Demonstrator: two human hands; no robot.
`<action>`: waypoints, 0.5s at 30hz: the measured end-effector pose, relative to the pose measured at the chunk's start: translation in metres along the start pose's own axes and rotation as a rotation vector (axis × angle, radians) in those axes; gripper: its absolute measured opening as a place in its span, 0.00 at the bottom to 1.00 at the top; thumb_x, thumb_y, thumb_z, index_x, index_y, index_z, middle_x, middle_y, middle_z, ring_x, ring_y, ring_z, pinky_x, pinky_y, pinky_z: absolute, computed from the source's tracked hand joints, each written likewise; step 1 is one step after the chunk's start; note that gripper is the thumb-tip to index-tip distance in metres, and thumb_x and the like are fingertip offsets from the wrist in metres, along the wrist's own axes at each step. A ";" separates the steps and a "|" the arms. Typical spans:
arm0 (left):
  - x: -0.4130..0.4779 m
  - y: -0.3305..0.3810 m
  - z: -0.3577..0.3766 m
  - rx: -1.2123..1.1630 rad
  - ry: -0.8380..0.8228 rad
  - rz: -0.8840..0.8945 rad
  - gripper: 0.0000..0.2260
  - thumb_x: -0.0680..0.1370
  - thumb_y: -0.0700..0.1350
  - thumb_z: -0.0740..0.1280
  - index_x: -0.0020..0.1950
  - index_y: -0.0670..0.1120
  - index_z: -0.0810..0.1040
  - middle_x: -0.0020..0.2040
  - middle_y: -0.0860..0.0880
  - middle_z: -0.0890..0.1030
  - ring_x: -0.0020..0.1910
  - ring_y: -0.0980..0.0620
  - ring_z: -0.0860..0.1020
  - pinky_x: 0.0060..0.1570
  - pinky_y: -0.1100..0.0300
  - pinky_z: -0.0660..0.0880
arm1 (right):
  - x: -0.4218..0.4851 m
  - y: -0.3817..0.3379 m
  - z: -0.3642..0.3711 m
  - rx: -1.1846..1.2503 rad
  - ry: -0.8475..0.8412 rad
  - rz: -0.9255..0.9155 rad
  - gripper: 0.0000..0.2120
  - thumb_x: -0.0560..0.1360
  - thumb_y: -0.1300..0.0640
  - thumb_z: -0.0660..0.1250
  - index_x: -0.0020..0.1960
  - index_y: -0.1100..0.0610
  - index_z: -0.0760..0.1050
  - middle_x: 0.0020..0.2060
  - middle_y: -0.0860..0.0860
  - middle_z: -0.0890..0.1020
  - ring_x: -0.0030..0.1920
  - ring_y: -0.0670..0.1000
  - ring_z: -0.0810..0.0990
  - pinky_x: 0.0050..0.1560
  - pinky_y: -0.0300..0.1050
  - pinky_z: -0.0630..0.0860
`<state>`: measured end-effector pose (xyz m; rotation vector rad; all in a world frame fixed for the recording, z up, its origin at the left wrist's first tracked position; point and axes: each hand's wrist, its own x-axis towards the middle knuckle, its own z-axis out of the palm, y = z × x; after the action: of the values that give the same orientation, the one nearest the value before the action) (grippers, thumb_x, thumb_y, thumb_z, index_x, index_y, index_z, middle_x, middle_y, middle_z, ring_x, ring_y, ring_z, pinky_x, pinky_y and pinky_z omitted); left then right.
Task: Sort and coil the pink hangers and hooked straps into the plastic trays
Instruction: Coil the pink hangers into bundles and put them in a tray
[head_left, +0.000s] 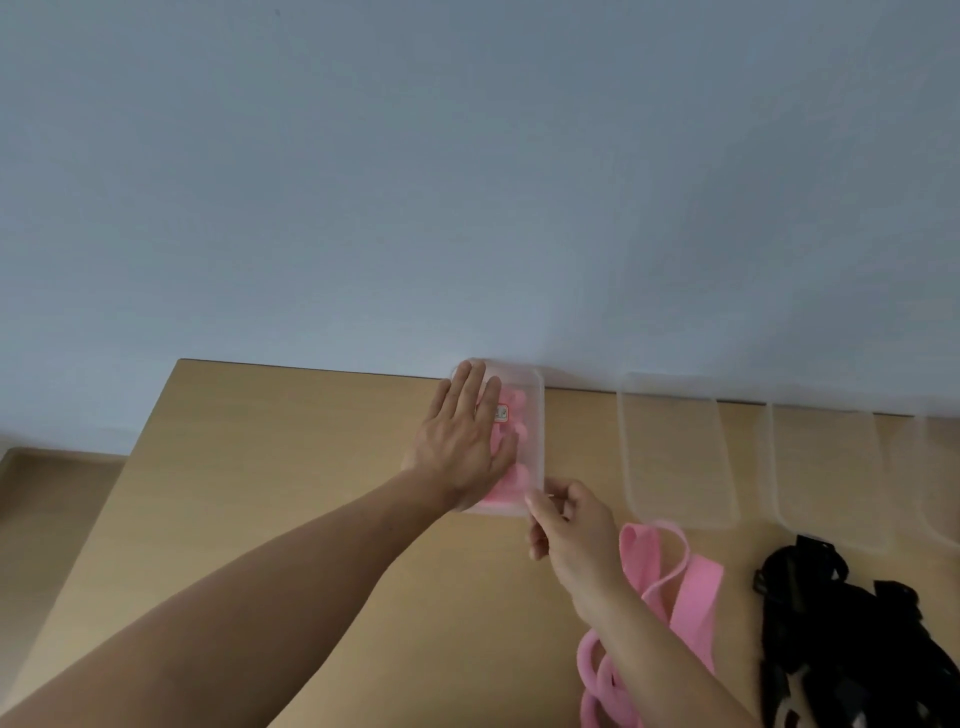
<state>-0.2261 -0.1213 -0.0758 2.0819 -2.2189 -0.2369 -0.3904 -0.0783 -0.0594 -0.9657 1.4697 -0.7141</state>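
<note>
Head view: A person's left hand (465, 436) lies flat, fingers straight and together, on top of a clear plastic tray (538, 441) that stands against the blue-grey wall (467, 182) at the far edge of a wooden table (260, 493). Pink pieces (514, 401) and a small red-edged label (502, 414) show through the tray beside the fingers. At the tray's near right corner the right hand (569, 525) has its fingers curled, thumb and forefinger pinching the plastic edge. To the right of that tray two empty clear trays (675, 452) (826, 467) stand along the same wall, with part of a further one (941, 493) at the frame's edge. Nearer the person than the tray and to its right, a loose pink strap (696, 577) and pink loops (597, 675) lie partly under the right forearm. A heap of black straps (857, 649) lies further right.
</note>
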 end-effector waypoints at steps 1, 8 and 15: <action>0.000 0.001 -0.001 0.006 0.001 0.000 0.34 0.80 0.61 0.39 0.79 0.41 0.54 0.80 0.41 0.49 0.80 0.46 0.43 0.78 0.50 0.40 | -0.002 0.003 0.000 0.002 0.006 -0.006 0.03 0.76 0.60 0.69 0.46 0.61 0.77 0.28 0.55 0.78 0.24 0.51 0.73 0.28 0.49 0.71; -0.002 0.002 -0.009 0.034 -0.021 0.007 0.27 0.84 0.54 0.47 0.79 0.40 0.55 0.80 0.40 0.49 0.80 0.44 0.43 0.77 0.51 0.39 | 0.002 0.006 -0.002 -0.042 -0.040 -0.044 0.04 0.75 0.61 0.69 0.45 0.60 0.75 0.25 0.51 0.76 0.23 0.50 0.72 0.28 0.47 0.71; -0.011 0.013 -0.025 0.190 0.049 0.108 0.23 0.82 0.50 0.51 0.65 0.39 0.77 0.66 0.39 0.77 0.67 0.39 0.74 0.68 0.45 0.68 | 0.002 0.005 0.000 -0.117 -0.040 -0.064 0.05 0.74 0.61 0.70 0.46 0.59 0.75 0.25 0.52 0.77 0.22 0.48 0.73 0.26 0.42 0.70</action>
<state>-0.2338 -0.1107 -0.0481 2.0219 -2.3994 0.0335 -0.3916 -0.0775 -0.0640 -1.1148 1.4632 -0.6569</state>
